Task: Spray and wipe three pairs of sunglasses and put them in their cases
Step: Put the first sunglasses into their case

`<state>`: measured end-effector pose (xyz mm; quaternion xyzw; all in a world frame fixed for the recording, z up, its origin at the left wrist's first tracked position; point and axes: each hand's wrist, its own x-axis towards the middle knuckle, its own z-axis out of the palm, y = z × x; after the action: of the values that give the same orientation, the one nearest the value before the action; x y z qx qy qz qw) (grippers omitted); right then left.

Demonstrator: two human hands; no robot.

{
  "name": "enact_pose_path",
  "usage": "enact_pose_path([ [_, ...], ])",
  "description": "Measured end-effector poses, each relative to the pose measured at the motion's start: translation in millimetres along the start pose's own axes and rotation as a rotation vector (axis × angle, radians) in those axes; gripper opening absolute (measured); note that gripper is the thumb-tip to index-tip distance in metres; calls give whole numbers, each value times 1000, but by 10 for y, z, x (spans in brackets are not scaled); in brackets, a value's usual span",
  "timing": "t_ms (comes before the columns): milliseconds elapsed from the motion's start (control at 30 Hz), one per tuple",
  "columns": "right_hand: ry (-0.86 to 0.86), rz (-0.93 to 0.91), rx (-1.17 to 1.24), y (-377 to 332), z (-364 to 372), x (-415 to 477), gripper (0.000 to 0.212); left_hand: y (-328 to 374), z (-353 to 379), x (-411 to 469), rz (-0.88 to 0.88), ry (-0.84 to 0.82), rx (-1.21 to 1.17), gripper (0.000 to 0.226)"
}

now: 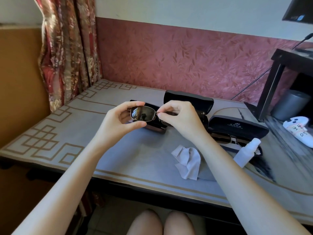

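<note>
I hold a pair of metal-framed sunglasses [143, 113] with dark lenses above the table. My left hand [122, 119] pinches the left lens rim; my right hand [179, 116] pinches the temple hinge. Under them lies an open black case [152, 128]. A second black case [189, 100] stands open behind my right hand. A third open case [237, 126] at the right holds another pair of sunglasses [223, 138]. A white wiping cloth [187, 161] lies crumpled on the table. A white spray bottle [247, 151] lies on its side by the third case.
The table has a grey cloth [84, 133] with a tan key pattern. A dark shelf [277, 78] stands at the right with a grey cup [289, 104] under it. A white game controller [299, 129] lies nearby. A floral curtain [67, 48] hangs at left.
</note>
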<state>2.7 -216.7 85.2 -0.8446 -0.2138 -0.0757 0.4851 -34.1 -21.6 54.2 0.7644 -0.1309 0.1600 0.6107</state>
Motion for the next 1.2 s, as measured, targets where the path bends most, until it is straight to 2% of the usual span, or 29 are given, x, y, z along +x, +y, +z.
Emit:
enact_pose_path([
  [100, 46, 55, -23, 50, 102, 133, 18, -172, -165, 98, -55, -26, 142, 78],
  [200, 85, 132, -75, 81, 197, 236, 20, -377, -309, 175, -204, 17, 217, 94],
  [300, 86, 207, -119, 93, 312, 295, 15, -506, -357, 264, -361, -21, 148, 88],
  [367, 74, 253, -177, 85, 390, 322, 14, -547, -371, 321, -403, -62, 153, 81],
  [533, 45, 303, -284, 66, 579, 369, 18, -593, -377, 366, -372, -57, 233, 65],
  [900, -62, 193, -409, 95, 703, 227, 18, -713, -426, 176, -333, -54, 228, 90],
  [1067, -35, 136, -417, 131, 746, 169, 17, -715, -395, 135, -217, -49, 339, 96],
  [1200, 7, 107, -360, 181, 767, 168, 15, -759, -385, 123, -233, -16, 390, 99],
])
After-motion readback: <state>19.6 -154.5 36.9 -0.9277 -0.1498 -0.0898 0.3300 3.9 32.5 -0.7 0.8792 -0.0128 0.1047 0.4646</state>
